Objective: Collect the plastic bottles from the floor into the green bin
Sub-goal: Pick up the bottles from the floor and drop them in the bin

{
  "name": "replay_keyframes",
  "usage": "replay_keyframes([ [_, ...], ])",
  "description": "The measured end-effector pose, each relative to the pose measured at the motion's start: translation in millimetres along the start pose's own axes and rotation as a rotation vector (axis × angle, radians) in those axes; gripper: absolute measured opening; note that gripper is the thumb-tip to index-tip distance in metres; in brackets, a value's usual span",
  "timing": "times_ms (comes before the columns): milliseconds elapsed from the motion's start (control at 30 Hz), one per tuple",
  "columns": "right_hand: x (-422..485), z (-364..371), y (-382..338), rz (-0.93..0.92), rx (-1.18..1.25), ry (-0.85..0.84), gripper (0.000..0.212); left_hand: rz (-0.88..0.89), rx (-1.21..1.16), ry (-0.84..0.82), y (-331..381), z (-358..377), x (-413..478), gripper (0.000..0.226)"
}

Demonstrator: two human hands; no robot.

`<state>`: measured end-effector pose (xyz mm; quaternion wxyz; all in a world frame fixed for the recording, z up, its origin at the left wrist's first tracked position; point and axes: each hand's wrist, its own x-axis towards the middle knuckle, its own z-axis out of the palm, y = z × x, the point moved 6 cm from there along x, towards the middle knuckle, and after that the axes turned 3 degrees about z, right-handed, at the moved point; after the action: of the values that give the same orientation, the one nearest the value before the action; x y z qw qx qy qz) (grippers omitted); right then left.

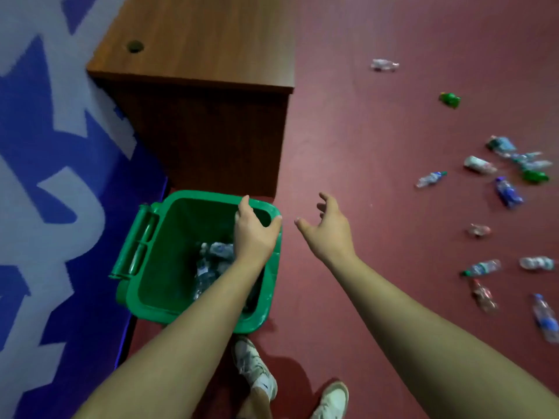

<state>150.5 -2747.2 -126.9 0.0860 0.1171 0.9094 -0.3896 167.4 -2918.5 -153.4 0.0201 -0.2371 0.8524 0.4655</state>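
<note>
Below the left fingers (243, 208), bottles (213, 255) inside the green bin (208, 195)

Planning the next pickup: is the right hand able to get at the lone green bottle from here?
Probably not. The right hand is open near the green bin; the green bottle lies well beyond its fingers. Only bare floor lies between, so a few steps should do.

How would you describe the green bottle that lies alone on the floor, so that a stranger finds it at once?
Start at the wooden desk and look right across the red floor. A little nearer than the farthest clear bottle lies a green bottle with bare floor all round it. The other green bottle sits nearer still, packed among clear bottles.
</note>
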Motion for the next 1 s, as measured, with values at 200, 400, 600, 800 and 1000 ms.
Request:
replay_keyframes([
  [200,-80.8,-155.5,107.2,0.164,0.096,0.234,0.074,0.292,0.042,-0.159,101.4,76.6,-115.8,0.068],
  [400,-225.6,-307.8,255.2,0.311,0.183,0.488,0.074,0.52,0.012,-0.383,182.0,199.0,-307.8,0.061],
  [600,-393.8,-433.0,408.8,0.469,0.268,0.706,0.074,0.683,0.017,-0.617,234.6,325.4,-530.1,0.06],
  [800,-500.1,-533.5,535.3,0.645,0.304,0.859,0.076,0.777,0.02,-0.807,273.4,443.0,-681.8,0.061],
  [1000,-555.3,-618.8,643.3,0.792,0.3,0.972,0.076,0.849,0.035,-0.995,308.2,581.3,-808.6,0.06],
])
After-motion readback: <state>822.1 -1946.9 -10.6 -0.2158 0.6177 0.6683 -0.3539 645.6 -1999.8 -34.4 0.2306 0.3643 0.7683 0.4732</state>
